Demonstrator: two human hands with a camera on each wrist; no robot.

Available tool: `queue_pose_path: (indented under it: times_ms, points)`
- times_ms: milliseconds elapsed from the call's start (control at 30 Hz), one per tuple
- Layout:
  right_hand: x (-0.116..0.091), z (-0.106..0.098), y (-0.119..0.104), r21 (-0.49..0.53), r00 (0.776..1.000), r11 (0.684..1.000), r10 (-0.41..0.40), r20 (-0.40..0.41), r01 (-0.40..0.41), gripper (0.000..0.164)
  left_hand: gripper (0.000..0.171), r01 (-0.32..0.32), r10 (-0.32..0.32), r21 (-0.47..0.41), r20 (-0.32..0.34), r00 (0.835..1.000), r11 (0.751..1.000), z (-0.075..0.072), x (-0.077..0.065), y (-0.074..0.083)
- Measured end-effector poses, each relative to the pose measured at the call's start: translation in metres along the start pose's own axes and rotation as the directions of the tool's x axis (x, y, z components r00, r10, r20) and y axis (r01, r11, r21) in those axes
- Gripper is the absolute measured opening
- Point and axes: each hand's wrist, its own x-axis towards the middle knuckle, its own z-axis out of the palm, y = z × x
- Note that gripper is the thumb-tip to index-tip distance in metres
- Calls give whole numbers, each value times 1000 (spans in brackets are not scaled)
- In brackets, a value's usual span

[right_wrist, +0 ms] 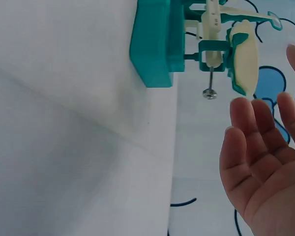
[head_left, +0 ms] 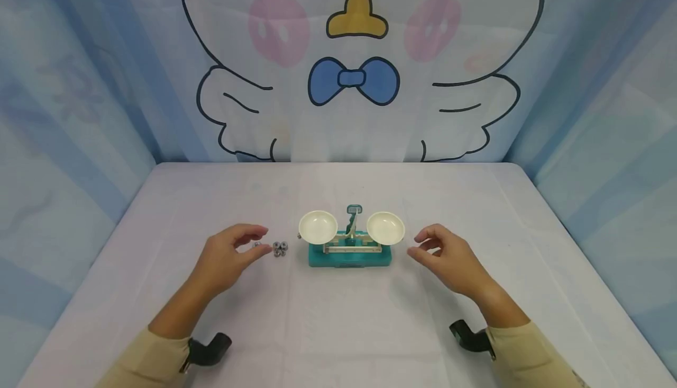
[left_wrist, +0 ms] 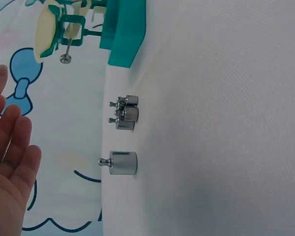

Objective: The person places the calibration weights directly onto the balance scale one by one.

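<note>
A small balance scale with a teal base [head_left: 350,258] stands on the table, its left cream pan [head_left: 318,227] and right cream pan [head_left: 385,228] both bare. To its left my left hand [head_left: 224,258] hovers with fingers loosely bent and nothing between them. Several small metal weights [head_left: 280,249] cluster just past its thumb tip. In the left wrist view a larger knobbed weight [left_wrist: 124,162] stands apart from the small weights [left_wrist: 128,114]; from the head it is mostly hidden behind my fingers. My right hand [head_left: 452,260], fingers loosely bent and holding nothing, is raised beside the right pan.
A white cloth covers the table [head_left: 338,329]. Behind it hangs a curtain [head_left: 359,129] with a cartoon figure, and blue patterned curtains [head_left: 69,141] run along both sides. Black wrist mounts [head_left: 210,350] stick out from both sleeves. A metal adjusting knob [right_wrist: 209,94] protrudes from the scale's right end.
</note>
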Motion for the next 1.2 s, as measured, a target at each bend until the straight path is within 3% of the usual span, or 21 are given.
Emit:
queue_pose_path:
  times_ms: [233,533,733,1200]
  points:
    - [1,9,17,33,990,997,-74,116,71,25,35,-7,7,-34,14,1000,999,6,1,-12]
    - [9,22,20,24,979,1000,-19,203,14,28,34,57,-59,30,56,997,998,16,9,-23]
    - [12,27,23,38,972,999,3,234,-12,30,35,112,-115,39,107,988,993,20,15,-25]
    - [20,36,26,54,966,997,45,254,-61,43,38,170,-180,70,190,965,983,27,30,-30]
